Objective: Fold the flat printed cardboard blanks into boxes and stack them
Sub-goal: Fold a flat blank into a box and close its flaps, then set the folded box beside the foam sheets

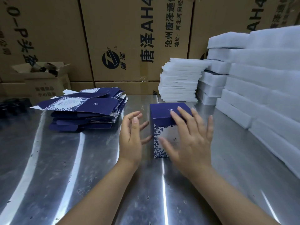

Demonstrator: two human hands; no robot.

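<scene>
A folded box (162,116), navy on top with a white and blue leaf print on its front, stands upright on the steel table (65,159). My right hand (190,137) lies over its front and top edge with fingers spread and straight. My left hand (131,135) hovers just left of the box, fingers loosely bent, holding nothing. A pile of flat printed blanks (84,111) in the same navy and leaf print lies at the table's left rear.
Stacks of white foam pads (180,82) stand behind the box, and taller white foam blocks (259,75) line the right side. Large brown cartons (129,38) form a wall at the back. A small open carton (40,78) sits at far left.
</scene>
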